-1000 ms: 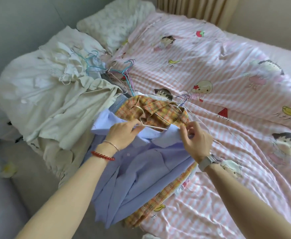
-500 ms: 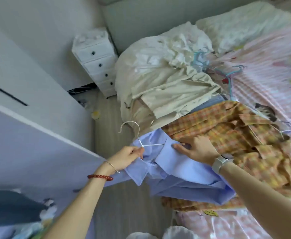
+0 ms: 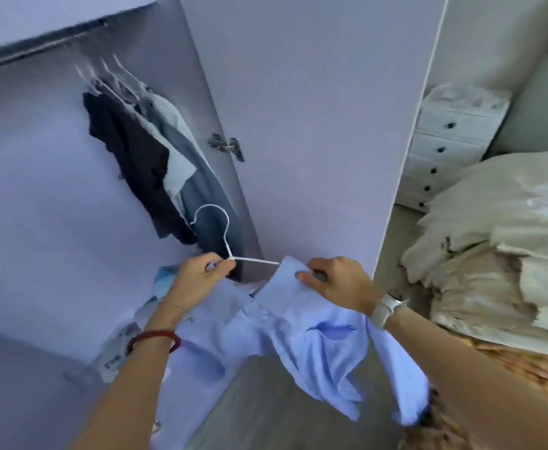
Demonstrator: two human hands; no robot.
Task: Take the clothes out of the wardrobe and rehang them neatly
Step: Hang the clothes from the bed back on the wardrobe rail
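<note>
Left hand [image 3: 198, 277] at frame centre, fingers closed around the neck of a white wire hanger [image 3: 224, 237], hook pointing up. Right hand [image 3: 337, 282] just beside it, fingers pinched on the collar of a light blue shirt [image 3: 298, 332]; one hanger arm runs into that collar. Shirt hangs off both hands, centre to lower right of frame, body and sleeves draping loose above the grey floor [image 3: 266, 404]. Red bead bracelet [image 3: 154, 339] on the left wrist, pale watch [image 3: 386, 310] on the right. Wardrobe [image 3: 38, 190] fills the left half, door [image 3: 315, 125] swung open at centre. Upper left: rail [image 3: 38, 47], blurred, with a few dark and pale garments [image 3: 149, 151] hanging. Right edge: white drawer unit [image 3: 448, 147], then bed with a cream clothes pile [image 3: 500, 241] and an orange plaid garment [image 3: 526, 368] below it.
</note>
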